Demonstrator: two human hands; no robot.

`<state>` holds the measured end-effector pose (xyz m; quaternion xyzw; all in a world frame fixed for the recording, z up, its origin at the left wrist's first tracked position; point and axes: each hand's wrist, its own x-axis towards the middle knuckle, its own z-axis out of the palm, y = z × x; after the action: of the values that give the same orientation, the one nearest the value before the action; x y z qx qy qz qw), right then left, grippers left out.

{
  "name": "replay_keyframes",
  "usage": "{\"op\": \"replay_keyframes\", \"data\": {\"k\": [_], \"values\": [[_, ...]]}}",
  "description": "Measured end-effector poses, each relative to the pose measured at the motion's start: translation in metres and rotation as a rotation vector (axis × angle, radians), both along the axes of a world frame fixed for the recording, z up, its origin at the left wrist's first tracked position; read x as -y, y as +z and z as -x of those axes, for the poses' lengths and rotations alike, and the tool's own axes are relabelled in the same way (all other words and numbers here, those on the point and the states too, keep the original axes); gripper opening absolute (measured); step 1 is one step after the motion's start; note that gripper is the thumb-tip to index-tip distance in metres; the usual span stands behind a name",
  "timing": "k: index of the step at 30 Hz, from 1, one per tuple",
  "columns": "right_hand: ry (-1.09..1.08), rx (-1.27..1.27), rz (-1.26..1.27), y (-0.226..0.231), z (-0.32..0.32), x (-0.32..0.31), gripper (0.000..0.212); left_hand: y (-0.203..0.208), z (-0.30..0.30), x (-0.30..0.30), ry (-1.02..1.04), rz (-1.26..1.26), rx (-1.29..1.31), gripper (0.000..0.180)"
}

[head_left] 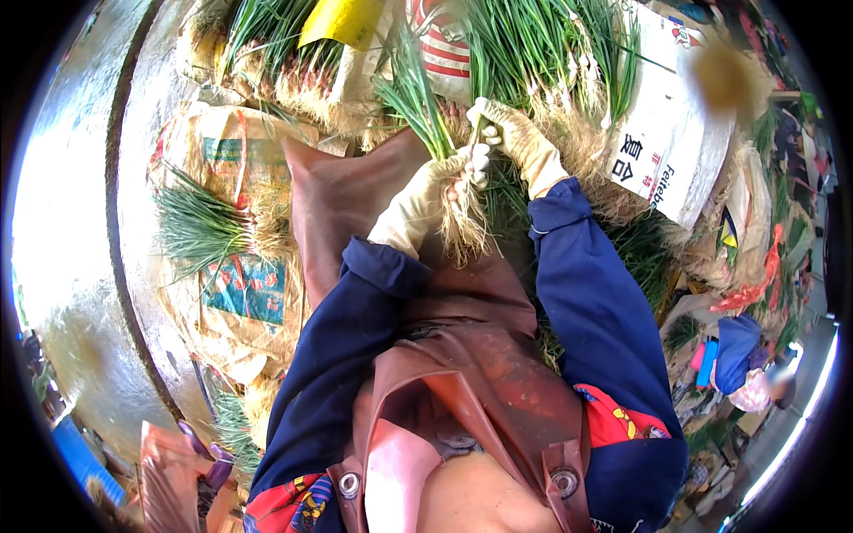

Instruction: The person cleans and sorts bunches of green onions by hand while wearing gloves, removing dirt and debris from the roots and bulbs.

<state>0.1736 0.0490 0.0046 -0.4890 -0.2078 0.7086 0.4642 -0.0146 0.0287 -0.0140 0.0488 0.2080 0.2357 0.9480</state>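
Observation:
My left hand (425,197), in a pale glove, is closed around a small bunch of spring onions (418,111) above my lap. Their green leaves point away from me, and the stringy roots hang below my fingers. Close on its right, my right hand (520,138), gloved too, pinches at the pale stalk of a spring onion beside the bunch. Its fingertips partly hide that stalk. Beyond both hands lies a large heap of spring onions (533,53), roots toward me. A brown apron (355,186) covers my lap.
On the left, a tied bundle of spring onions (209,222) lies on a tan woven sack (235,329). More bundles with a yellow piece (342,22) sit at the far left. A white printed sack (671,133) lies at the right. Another person in blue (737,351) is farther right.

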Motion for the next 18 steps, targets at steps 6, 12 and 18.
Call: {"op": "replay_keyframes", "data": {"k": [6,12,18], "values": [[0.027,0.376,-0.18,-0.005,-0.036,0.012,0.011,0.006,0.013,-0.001,0.012,0.094,0.13,0.031],[0.736,0.872,0.052,-0.009,-0.054,0.092,0.04,0.009,0.04,-0.001,0.096,-0.042,0.252,0.017],[0.242,1.215,0.167,-0.081,-0.007,0.027,0.034,0.022,0.017,-0.006,0.137,-0.156,-0.074,0.037]]}}
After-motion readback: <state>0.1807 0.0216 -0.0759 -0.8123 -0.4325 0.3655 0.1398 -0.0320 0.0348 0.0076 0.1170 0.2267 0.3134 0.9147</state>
